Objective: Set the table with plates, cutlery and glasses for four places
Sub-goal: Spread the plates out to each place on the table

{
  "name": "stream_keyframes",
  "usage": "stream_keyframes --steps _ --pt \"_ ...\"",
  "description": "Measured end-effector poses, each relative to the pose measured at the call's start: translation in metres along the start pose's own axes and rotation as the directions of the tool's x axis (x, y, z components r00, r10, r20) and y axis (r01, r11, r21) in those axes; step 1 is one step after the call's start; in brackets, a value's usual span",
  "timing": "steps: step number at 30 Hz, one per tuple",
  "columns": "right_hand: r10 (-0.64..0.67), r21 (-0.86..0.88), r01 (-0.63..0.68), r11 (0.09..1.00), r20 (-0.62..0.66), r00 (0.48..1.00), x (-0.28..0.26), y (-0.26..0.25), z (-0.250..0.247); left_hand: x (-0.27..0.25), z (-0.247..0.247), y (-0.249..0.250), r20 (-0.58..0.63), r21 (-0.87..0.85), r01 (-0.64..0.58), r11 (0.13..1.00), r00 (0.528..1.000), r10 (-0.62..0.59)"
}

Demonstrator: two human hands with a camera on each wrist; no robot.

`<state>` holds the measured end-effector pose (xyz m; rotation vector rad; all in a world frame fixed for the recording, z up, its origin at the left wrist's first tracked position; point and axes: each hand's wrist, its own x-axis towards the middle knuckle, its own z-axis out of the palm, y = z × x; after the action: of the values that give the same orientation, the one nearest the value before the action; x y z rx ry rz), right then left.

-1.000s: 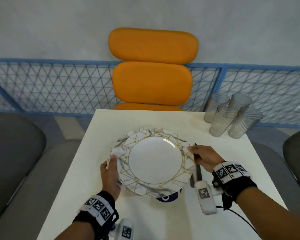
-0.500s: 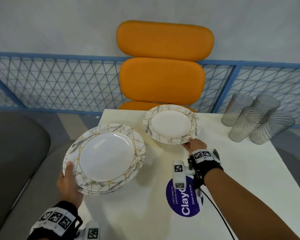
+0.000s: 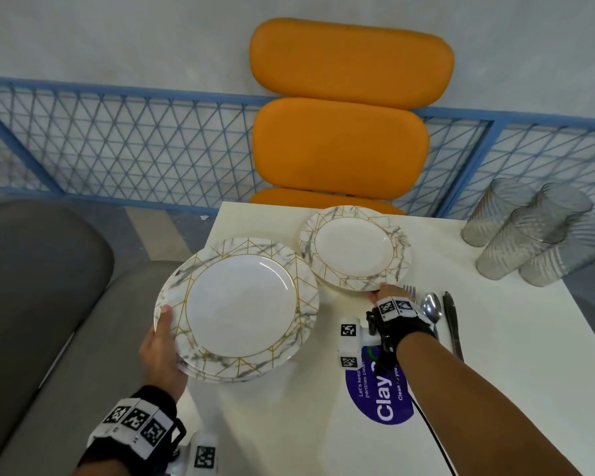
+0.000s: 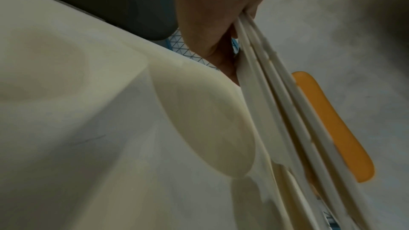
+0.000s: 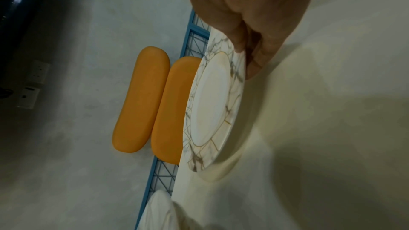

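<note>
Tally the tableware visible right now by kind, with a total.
Marble-patterned, gold-lined plates: 4 (single plate gripped by right hand; stack of three held by left hand)
Ribbed clear glasses: 4
Metal fork: 1
Metal spoon: 1
Dark knife: 1
Total: 11

Bright, even head view with bowed edges; dim, blurred, greenish wrist views.
</note>
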<state>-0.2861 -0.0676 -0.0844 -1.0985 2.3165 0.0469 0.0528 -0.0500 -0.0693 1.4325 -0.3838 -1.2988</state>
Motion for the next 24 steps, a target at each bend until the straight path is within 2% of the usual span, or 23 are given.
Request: stream_keyframes --steps 3,5,8,9,10,11,12,13,14,16,18,24 --pt "-0.008 -0.067 0.009 0.998 0.006 1.000 -0.004 0.003 0.000 -0.002 -0.004 0.003 0.006 -0.005 0.005 1.000 1.000 -0.005" --pt "0.023 -0.023 -0.024 0.999 -0.002 1.000 -0.011 0.006 -0.001 -0.004 -0.008 0.007 0.007 -0.004 0.010 1.000 1.000 -0.010" --pt "0.086 0.219 -0.079 0.973 -0.025 0.996 -0.015 0.005 0.001 -0.006 -0.013 0.010 0.020 -0.003 0.015 1.000 1.000 -0.014" --pt "0.114 0.366 -0.090 0.926 -0.042 0.993 -0.012 0.004 0.004 -0.008 -0.015 0.010 0.027 -0.004 0.015 1.000 1.000 -0.015" --pt "0.129 0.546 -0.079 0.834 -0.055 0.990 -0.014 -0.001 0.009 -0.010 -0.017 0.009 0.026 -0.013 0.018 1.000 1.000 -0.017" --pt "0.137 0.713 -0.032 0.701 -0.089 0.987 -0.022 -0.006 0.014 -0.015 -0.018 0.009 0.024 -0.023 0.016 1.000 1.000 -0.016" --pt "0.114 0.805 -0.008 0.593 -0.074 0.991 -0.036 -0.015 0.019 -0.019 -0.019 0.009 0.023 -0.027 0.010 1.000 1.000 -0.009" --pt "0.036 0.860 0.005 0.511 -0.027 0.999 -0.055 -0.025 0.022 -0.025 -0.020 0.009 0.031 -0.029 0.007 1.000 0.999 -0.006" --pt "-0.067 0.883 0.015 0.470 0.019 0.998 -0.073 -0.035 0.026 -0.029 -0.021 0.008 0.036 -0.030 0.007 1.000 0.999 -0.006" --pt "-0.233 0.839 0.081 0.539 0.056 0.971 -0.103 -0.048 0.035 -0.040 -0.029 0.011 0.040 -0.044 0.018 0.999 0.999 -0.017" --pt "-0.236 0.818 0.139 0.559 -0.003 0.972 -0.107 -0.051 0.037 -0.044 -0.032 0.014 0.043 -0.041 0.010 0.999 0.999 -0.009" --pt "-0.254 0.958 -0.075 0.276 0.148 0.956 -0.118 -0.044 0.038 -0.057 -0.067 0.031 -0.018 -0.049 0.001 0.999 1.000 -0.002"
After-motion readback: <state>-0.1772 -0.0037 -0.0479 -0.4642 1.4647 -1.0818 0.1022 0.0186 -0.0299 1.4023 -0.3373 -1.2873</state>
